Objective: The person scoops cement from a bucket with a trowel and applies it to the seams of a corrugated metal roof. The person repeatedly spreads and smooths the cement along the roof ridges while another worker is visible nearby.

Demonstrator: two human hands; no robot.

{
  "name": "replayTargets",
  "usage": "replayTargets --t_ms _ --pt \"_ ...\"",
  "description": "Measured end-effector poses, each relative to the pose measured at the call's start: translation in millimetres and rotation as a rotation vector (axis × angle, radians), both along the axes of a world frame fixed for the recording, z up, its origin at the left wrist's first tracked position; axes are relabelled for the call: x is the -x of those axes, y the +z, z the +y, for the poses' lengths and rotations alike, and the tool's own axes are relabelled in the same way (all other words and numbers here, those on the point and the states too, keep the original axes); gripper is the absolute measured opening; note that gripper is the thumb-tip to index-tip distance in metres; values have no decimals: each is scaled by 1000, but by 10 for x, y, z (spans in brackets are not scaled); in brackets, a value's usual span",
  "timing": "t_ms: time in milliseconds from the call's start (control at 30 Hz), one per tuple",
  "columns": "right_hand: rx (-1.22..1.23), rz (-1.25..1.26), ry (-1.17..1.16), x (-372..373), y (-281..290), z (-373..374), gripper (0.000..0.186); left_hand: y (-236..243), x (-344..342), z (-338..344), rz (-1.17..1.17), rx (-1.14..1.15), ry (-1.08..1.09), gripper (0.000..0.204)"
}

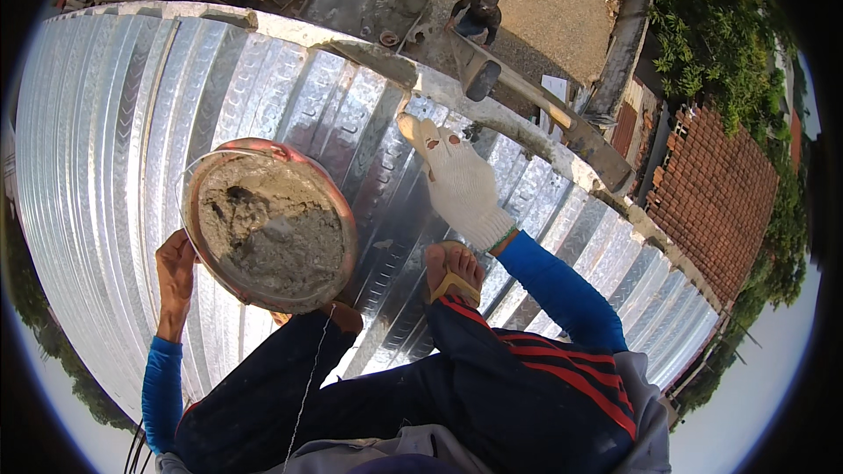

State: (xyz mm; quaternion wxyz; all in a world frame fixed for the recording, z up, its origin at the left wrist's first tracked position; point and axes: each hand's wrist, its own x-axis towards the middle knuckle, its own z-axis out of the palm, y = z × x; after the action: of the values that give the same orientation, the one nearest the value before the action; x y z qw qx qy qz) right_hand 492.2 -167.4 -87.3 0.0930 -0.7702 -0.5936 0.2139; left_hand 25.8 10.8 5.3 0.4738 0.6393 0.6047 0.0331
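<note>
Reddish bucket (350,226), grey cement (274,241), white glove (465,189), blue sleeves (562,285), red-striped navy trousers (518,395), silver ribbed metal roof (114,167).

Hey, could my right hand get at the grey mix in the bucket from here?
Probably yes: the gloved right hand is near the bucket, whose top is open, and nothing visible blocks the grey mix. The left hand is at the opposite side.

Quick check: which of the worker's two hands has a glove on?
The right hand, in a holed white glove, above the ribbed metal sheeting. The left hand is bare, at the edge of the bucket.
</note>
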Motion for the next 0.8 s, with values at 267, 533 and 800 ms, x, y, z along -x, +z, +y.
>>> replayTargets --t_ms 267,533,800 --pt "-73 -18 30 -125 117 18 32 -20 14 7 12 -2 12 33" --pt "-67 26 -10 -220 393 -59 43 -12 29 -8 3 12 56 34" --pt "-178 711 -426 -611 814 147 58 -19 79 -48 35 7 73 37"
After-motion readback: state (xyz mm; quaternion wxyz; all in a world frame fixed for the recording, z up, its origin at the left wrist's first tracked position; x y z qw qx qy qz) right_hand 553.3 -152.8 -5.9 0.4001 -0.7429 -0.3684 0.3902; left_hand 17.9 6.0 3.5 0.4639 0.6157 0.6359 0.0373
